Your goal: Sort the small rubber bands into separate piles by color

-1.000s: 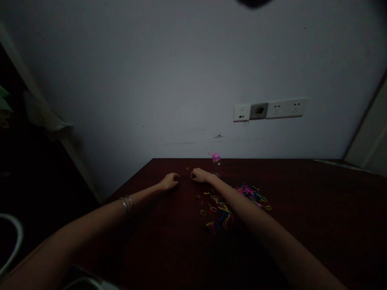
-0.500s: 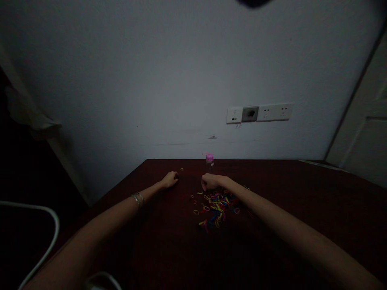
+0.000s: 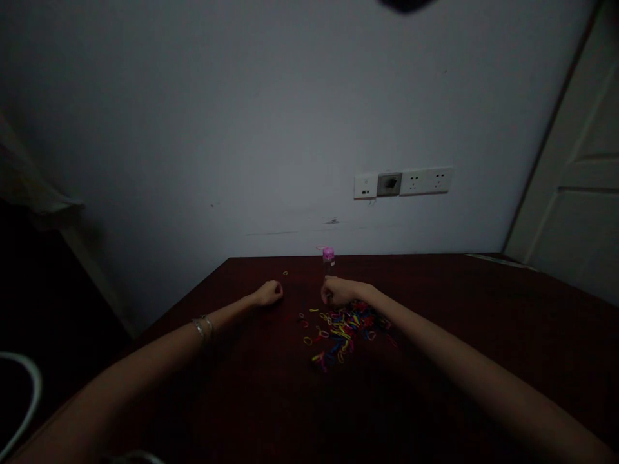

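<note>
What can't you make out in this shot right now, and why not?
All in the head view:
- Left hand: whether its curled fingers hold anything; too small and dark.
- Right hand: same doubt.
- Bottle: its base, behind the right hand; its contents, too dim.
- Colorful loops: their number; they overlap.
- White cable: its ends, cut off by the picture's edge.
- Dark shape: cut off by the top edge.

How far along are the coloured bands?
Done: no finished result visible; one band lies apart, beyond the left hand.
In hand: that hand and the right hand are curled; too dark to tell what they hold.
Left: a mixed, loose pile of bands sits unsorted by colour.
</note>
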The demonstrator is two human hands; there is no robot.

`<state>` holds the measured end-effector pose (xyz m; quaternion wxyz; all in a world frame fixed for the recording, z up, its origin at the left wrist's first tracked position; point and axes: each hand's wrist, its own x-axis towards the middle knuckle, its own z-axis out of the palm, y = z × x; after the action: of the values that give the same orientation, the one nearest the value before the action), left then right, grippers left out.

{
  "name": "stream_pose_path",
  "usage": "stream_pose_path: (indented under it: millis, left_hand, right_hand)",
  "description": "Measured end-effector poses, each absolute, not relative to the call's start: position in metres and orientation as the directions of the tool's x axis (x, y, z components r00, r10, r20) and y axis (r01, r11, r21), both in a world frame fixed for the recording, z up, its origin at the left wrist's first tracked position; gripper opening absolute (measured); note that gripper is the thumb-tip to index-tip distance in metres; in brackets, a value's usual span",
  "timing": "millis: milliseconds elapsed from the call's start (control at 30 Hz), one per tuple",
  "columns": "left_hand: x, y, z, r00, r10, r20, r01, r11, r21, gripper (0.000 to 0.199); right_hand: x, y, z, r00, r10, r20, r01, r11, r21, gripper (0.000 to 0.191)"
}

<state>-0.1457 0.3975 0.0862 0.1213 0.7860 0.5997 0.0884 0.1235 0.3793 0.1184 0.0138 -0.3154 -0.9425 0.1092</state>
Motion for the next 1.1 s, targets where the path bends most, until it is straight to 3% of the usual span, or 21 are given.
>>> stream_pose_path:
  millis: [67, 167, 300, 500, 667, 833, 933, 1100]
  left_hand:
    - [-0.142, 0.383, 0.09, 0.288, 0.955, -0.071, 0.895, -0.243, 0.374, 0.012]
    - [-0.133, 0.358, 0.094, 0.329, 0.929, -0.171, 0.842, -0.206, 0.499, 0.015]
    - [-0.111, 0.325, 0.093, 0.397, 0.899, -0.185, 0.727, -0.184, 0.662, 0.016]
    - [-0.076, 0.291, 0.094, 0.438, 0.885, -0.162, 0.55, -0.121, 0.826, 0.015]
    - [-0.066, 0.283, 0.098, 0.5, 0.849, -0.168, 0.46, -0.096, 0.883, 0.024]
    - [-0.084, 0.316, 0.097, 0.409, 0.912, -0.032, 0.603, -0.244, 0.76, 0.021]
    - [-0.111, 0.355, 0.097, 0.303, 0.948, 0.101, 0.76, -0.305, 0.574, 0.021]
    - [-0.155, 0.416, 0.094, 0.097, 0.978, 0.183, 0.966, -0.137, 0.22, 0.031]
  right_hand:
    - [0.111, 0.381, 0.115, -0.819, 0.57, 0.067, 0.546, 0.809, -0.216, 0.034]
    - [0.086, 0.382, 0.109, -0.811, 0.576, 0.104, 0.542, 0.806, -0.236, 0.039]
    - [0.06, 0.382, 0.1, -0.821, 0.571, 0.026, 0.537, 0.786, -0.308, 0.042]
    - [0.057, 0.377, 0.093, -0.849, 0.529, 0.007, 0.489, 0.79, -0.371, 0.029]
    - [0.079, 0.363, 0.098, -0.869, 0.488, -0.085, 0.489, 0.816, -0.31, 0.022]
    - [0.116, 0.348, 0.104, -0.876, 0.468, -0.115, 0.478, 0.811, -0.338, 0.027]
    - [0.144, 0.343, 0.11, -0.821, 0.569, 0.048, 0.507, 0.764, -0.398, 0.029]
    - [0.195, 0.341, 0.119, -0.638, 0.717, 0.281, 0.591, 0.69, -0.419, 0.029]
